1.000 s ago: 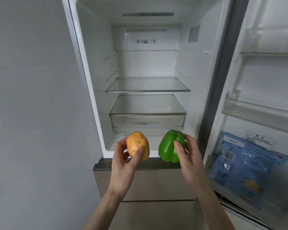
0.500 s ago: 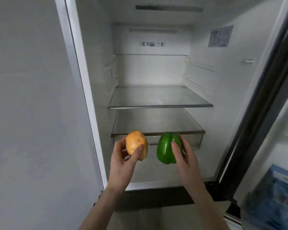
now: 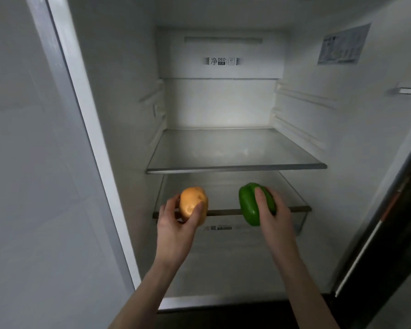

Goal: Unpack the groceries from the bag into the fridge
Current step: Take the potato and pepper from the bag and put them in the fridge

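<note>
1. While both arms reach into the open fridge (image 3: pixel 119 162), the left hand (image 3: pixel 176 231) grips a potato (image 3: pixel 193 205), thumb on the near side and fingers curled behind; a one-hand hold probably chosen so each hand carries one item per trip; the potato is a rounded lump, tan-orange, matt, faintly dimpled, and sits in the air before the left end of the lower shelf's front edge.
2. Between the hands, the drawer (image 3: pixel 226 227) below shows a clear front with a small label; the upper glass shelf (image 3: pixel 235 153) is smooth, with a metal-looking front edge.
3. Further right, the right hand (image 3: pixel 274 219) wraps the green pepper (image 3: pixel 249 205) from its right side, thumb across the top; glossy, waxy, lobed skin; likely hollow and light; it hangs before the lower shelf's front edge, right of centre, not yet set down.
</note>
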Action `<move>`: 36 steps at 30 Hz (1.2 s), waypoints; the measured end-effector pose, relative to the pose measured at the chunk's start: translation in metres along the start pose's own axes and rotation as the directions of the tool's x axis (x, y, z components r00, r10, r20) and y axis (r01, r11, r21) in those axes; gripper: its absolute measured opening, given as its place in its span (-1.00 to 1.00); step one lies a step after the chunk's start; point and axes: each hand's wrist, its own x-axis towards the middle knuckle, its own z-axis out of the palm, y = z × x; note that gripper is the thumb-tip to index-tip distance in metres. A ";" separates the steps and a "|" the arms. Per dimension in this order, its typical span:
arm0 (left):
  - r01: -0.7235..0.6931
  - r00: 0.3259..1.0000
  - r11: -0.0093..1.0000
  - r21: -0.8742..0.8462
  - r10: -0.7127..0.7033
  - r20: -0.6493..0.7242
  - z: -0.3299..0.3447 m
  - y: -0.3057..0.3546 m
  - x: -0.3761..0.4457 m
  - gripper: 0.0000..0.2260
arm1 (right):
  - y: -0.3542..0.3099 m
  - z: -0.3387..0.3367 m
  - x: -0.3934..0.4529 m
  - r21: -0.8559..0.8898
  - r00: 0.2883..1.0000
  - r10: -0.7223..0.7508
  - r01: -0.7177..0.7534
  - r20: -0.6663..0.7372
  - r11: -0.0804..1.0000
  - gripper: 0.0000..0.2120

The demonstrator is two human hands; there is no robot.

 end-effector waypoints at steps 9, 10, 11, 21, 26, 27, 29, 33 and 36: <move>-0.037 0.993 0.969 0.245 0.063 -0.099 0.021 0.006 0.038 -0.60 | 0.012 0.022 0.057 -0.189 0.999 0.004 0.002 0.032 0.982 -0.58; -0.038 0.992 0.958 0.285 0.070 -0.102 0.022 0.005 0.042 -0.58 | 0.014 0.024 0.063 -0.192 0.999 0.004 0.005 0.047 0.981 -0.57; -0.037 0.991 0.946 0.323 0.075 -0.107 0.023 0.003 0.046 -0.56 | 0.016 0.026 0.069 -0.198 0.998 0.002 0.011 0.068 0.980 -0.55; 0.036 0.987 0.792 0.609 0.068 -0.146 0.032 -0.003 0.069 -0.39 | 0.016 0.047 0.106 -0.274 0.981 0.036 0.017 0.189 0.962 -0.47; 0.033 0.993 0.753 0.657 0.048 -0.105 0.034 0.002 0.072 -0.41 | 0.012 0.052 0.110 -0.334 0.969 0.059 0.025 0.239 0.942 -0.43; 0.032 0.994 0.761 0.647 0.045 -0.102 0.034 0.002 0.072 -0.41 | 0.012 0.051 0.110 -0.330 0.969 0.056 0.028 0.242 0.944 -0.46; 0.019 0.993 0.788 0.616 0.055 -0.101 0.033 0.001 0.070 -0.42 | 0.011 0.049 0.108 -0.310 0.966 0.039 0.044 0.256 0.950 -0.52; -0.061 0.990 0.846 0.529 0.120 -0.077 0.033 -0.002 0.065 -0.42 | 0.010 0.045 0.103 -0.244 0.955 -0.004 0.080 0.296 0.966 -0.62; -0.101 0.985 0.854 0.510 0.157 -0.067 0.032 -0.002 0.061 -0.44 | 0.015 0.040 0.098 -0.263 0.946 -0.036 0.126 0.323 0.956 -0.57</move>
